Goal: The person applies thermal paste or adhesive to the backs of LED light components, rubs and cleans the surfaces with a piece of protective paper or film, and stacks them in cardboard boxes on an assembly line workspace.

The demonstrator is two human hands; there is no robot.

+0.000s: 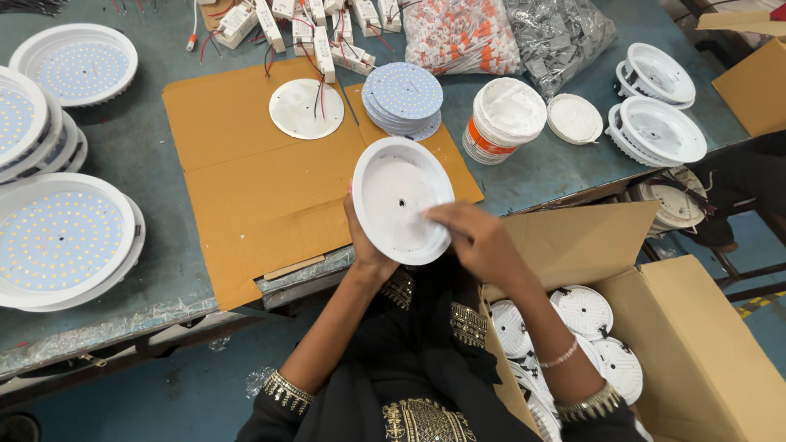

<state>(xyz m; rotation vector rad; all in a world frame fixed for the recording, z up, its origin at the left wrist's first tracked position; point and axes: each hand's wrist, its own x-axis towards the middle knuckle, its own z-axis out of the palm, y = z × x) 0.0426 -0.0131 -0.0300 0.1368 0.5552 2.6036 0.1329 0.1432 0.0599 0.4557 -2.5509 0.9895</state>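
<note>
A round white lamp housing (399,192) is tilted up over the table's front edge, its hollow inside facing me. My left hand (367,245) grips it from behind at the lower left rim. My right hand (473,236) rests its fingertips on the inner right rim. Just beyond lie a stack of round LED boards (403,96) and a white disc with red and black wires (304,109), both on a brown cardboard sheet (246,180).
Finished LED panel lights (61,237) are stacked at the left. A white bucket (503,119), a lid (574,119) and empty housings (659,131) stand at the right. White driver boxes (319,24) and bagged parts (463,33) lie behind. An open carton (679,327) of housings stands at my right.
</note>
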